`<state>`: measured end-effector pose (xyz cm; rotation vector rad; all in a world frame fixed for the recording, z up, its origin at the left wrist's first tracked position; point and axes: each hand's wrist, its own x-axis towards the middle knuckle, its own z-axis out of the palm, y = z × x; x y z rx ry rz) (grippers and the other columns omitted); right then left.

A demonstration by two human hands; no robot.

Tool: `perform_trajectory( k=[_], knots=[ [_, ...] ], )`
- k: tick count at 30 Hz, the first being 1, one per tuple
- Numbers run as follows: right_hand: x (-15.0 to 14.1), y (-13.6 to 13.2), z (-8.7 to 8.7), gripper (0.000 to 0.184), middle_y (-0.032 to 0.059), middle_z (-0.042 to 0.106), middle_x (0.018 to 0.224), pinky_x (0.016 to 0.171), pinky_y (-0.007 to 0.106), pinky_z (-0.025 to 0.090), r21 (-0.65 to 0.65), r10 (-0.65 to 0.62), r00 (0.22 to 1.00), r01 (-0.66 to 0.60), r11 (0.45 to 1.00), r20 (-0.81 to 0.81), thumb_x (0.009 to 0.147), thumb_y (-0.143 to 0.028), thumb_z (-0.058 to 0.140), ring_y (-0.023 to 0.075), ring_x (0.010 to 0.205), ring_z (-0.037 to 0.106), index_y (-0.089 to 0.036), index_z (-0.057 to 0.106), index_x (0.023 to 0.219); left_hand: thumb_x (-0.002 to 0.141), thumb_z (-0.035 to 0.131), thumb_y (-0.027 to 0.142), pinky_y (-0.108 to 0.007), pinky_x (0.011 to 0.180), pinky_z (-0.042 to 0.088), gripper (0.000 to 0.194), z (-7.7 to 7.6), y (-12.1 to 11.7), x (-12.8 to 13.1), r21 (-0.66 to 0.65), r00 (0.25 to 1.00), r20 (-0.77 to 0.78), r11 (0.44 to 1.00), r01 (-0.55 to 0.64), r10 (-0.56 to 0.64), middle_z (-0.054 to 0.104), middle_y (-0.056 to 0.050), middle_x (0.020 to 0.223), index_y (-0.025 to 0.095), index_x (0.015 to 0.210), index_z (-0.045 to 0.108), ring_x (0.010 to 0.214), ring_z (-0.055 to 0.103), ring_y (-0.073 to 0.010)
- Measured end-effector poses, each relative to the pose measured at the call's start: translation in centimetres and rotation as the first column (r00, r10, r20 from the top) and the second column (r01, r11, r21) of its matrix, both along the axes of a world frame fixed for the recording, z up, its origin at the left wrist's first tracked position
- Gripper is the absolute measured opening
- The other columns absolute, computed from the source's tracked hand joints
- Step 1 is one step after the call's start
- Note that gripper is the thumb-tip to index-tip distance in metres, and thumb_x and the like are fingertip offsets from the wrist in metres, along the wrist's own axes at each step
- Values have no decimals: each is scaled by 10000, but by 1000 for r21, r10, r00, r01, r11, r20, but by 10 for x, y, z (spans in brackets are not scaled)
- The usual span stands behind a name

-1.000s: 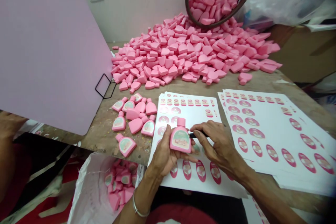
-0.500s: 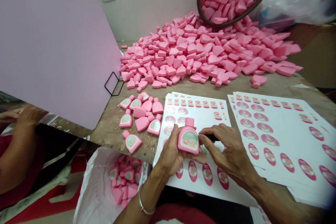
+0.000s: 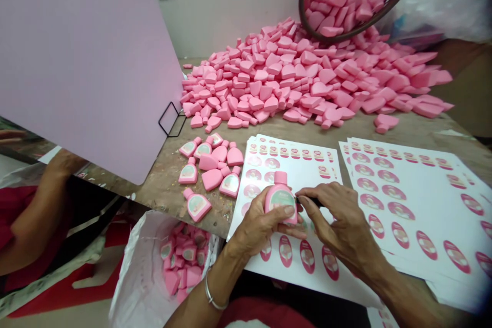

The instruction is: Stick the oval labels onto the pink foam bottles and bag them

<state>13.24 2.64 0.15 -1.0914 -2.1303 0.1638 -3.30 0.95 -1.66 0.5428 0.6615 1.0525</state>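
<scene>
My left hand (image 3: 265, 220) is closed round a small pink bottle (image 3: 272, 196), held upright above a sheet of stickers (image 3: 303, 169). The bottle carries a green and cream label, and my left thumb lies across its lower part. Close to the bottle's right side, my right hand (image 3: 334, 210) pinches a slim black tool (image 3: 314, 201). Its thin tip is near the label's edge; I cannot make out whether it touches, nor the tool's exact kind. Left of the sheet lie several pink bottles (image 3: 198, 206), some with labels on the side that faces up.
A large heap of pink bottles (image 3: 265, 77) covers the back of the table, below a tilted brown basket (image 3: 326, 39). More sticker sheets (image 3: 423, 195) lie at right. A white sack (image 3: 132, 266) with bottles stands below. A pink board (image 3: 96, 61) partly hides another person's arm (image 3: 34, 215).
My left thumb has moved from the bottle's side onto the front of its label. The black tool stays by the bottle's right edge. The other person's arm has shifted right, and the view has turned slightly.
</scene>
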Motion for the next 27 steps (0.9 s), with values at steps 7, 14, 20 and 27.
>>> perform_trajectory(
  k=[7, 14, 20, 27],
  knots=[
    [5, -1, 1, 56, 19, 649, 775, 732, 356, 347, 8, 11, 1000, -11, 1000, 5, 896, -203, 551, 170, 705, 540, -202, 606, 901, 730, 753, 282, -284, 608, 588, 408, 2, -3, 1, 85, 991, -127, 996, 40, -29, 603, -14, 801, 147, 1048, 537, 776, 662, -187],
    [9, -4, 0, 50, 15, 653, 767, 741, 357, 344, 12, -11, 1000, 11, 1000, 3, 888, -206, 560, 169, 701, 547, -204, 609, 898, 769, 723, 305, -279, 621, 578, 398, -1, -4, 2, 119, 980, -187, 989, 90, -67, 646, -13, 791, 168, 1080, 516, 637, 671, -147],
    [11, -5, -2, 41, 19, 655, 787, 745, 355, 345, 20, -14, 1000, 14, 1000, 1, 881, -199, 573, 175, 734, 553, -204, 607, 902, 733, 756, 279, -281, 610, 589, 424, 1, -3, 5, 86, 991, -122, 994, 61, -50, 626, -3, 807, 170, 1068, 519, 700, 654, -146],
    [11, -11, -2, 247, 38, 618, 821, 764, 371, 339, 127, -29, 991, 12, 992, 128, 870, -146, 571, 189, 776, 529, -206, 599, 1109, 870, 504, 556, -341, 613, 595, 505, 4, 1, 10, -46, 998, 15, 997, -61, 61, 657, -102, 799, 86, 1019, 614, 786, 671, -232]
  ],
)
